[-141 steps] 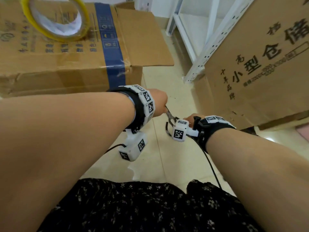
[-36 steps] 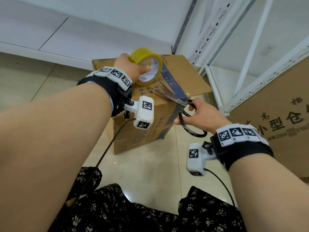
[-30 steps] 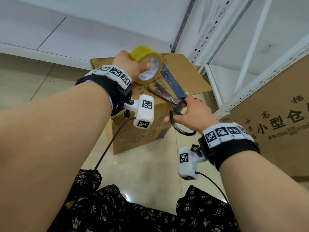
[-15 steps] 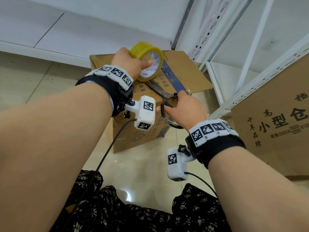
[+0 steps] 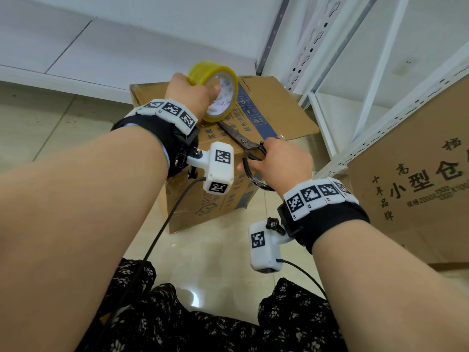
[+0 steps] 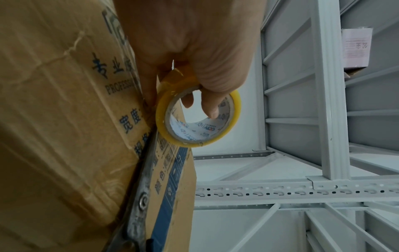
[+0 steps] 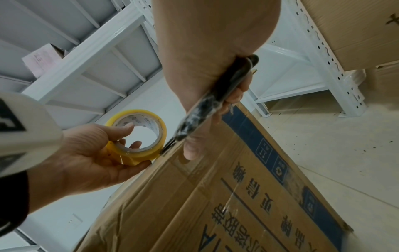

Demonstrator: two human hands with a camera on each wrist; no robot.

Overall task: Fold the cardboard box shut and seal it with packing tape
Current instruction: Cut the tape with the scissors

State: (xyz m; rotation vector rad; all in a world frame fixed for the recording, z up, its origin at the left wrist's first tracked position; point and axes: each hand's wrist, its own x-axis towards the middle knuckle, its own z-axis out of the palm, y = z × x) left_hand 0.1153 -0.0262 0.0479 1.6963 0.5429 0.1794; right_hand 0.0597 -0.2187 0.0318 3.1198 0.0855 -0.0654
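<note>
Left hand [image 5: 189, 94] grips tape roll [image 5: 215, 91] at box [image 5: 228, 138] top edge; right hand [image 5: 284, 163] holds scissors [image 5: 241, 139], blades beneath roll.

yellow tape roll [image 5: 212, 90], brown box [image 5: 215, 207] with blue stripe, black scissor handles [image 5: 253, 161]

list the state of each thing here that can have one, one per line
cardboard box: upright on the floor, one top flap sticking out to the right, not folded down
tape roll: lifted over the box top, on edge
scissors: blades together, tips under the roll
left hand: grips the tape roll, fingers through its core
right hand: grips the scissors' handles
</note>
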